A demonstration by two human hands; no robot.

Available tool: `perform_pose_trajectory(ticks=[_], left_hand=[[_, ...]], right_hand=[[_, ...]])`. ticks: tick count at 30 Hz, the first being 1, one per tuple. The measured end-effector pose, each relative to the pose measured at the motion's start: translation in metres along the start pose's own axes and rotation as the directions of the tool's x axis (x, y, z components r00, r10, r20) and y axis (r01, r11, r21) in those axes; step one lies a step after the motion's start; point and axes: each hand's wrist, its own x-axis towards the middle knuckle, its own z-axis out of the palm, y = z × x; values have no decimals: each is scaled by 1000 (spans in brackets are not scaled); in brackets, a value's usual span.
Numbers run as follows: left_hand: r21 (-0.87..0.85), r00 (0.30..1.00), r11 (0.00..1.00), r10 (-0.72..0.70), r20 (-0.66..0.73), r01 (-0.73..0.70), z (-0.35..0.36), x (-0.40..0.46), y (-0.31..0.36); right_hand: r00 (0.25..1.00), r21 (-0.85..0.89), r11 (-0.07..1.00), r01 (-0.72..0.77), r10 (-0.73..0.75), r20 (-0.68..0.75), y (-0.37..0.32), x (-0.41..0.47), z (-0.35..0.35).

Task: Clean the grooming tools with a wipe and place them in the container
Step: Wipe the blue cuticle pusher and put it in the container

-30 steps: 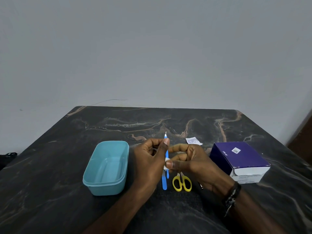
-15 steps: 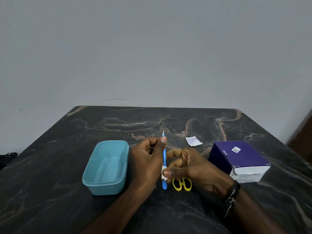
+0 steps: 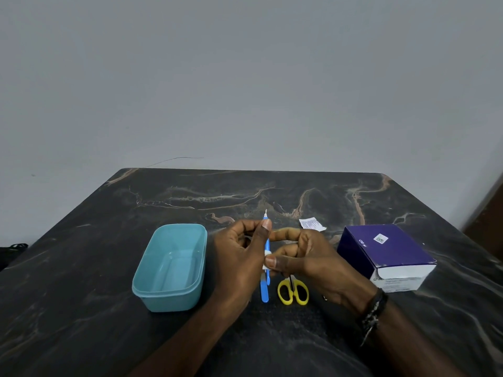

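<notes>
My left hand (image 3: pixel 239 257) holds a thin blue grooming tool (image 3: pixel 267 242) upright by its upper shaft, its pale tip pointing away. My right hand (image 3: pixel 304 257) pinches a small white wipe (image 3: pixel 266 258) around the tool's lower shaft. A second blue tool (image 3: pixel 264 291) lies on the table below the hands. Yellow-handled scissors (image 3: pixel 292 292) lie beside it, blades hidden under my right hand. The teal container (image 3: pixel 170 265) stands to the left with nothing in it.
A purple and white box (image 3: pixel 386 254) sits to the right on the dark marble table (image 3: pixel 81 308). A torn white wipe wrapper (image 3: pixel 311 223) lies behind my right hand. A wall rises behind the table's far edge.
My right hand with the wipe slid down the blue tool's shaft and has come a little way back up. My left hand kept holding the tool upright.
</notes>
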Motion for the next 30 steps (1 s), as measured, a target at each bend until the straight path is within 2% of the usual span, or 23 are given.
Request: perform_pose_trajectory(ticks=[4,7,10,15,19,22,28,30], left_hand=[[-2,999,1000,10,-31,-10,1,0,1],[1,999,1000,10,-40,-10,2,0,2],[-14,999,1000,2,-32,-3,1,1,2],[-54,997,998,-17,79,22,3,-4,2],[-36,997,999,-5,74,8,2,-3,3],[-47,996,998,-44,78,48,2,-5,6],[-61,970,987,-132,205,147,5,-11,12],[-31,957,988,-142,254,155,6,-11,11]], right_hand=[[991,-105,993,-45,57,118,1,-2,-2],[991,-98,994,-42,54,125,1,-2,-2],[998,-43,999,-14,17,55,0,-1,-1],[993,83,995,62,-53,-108,0,3,-4],[989,77,994,81,-71,-127,3,4,-3],[982,87,990,111,-96,-162,5,5,-3],[916,134,970,202,-138,-377,5,10,-13],[902,135,968,210,-139,-408,6,9,-15]])
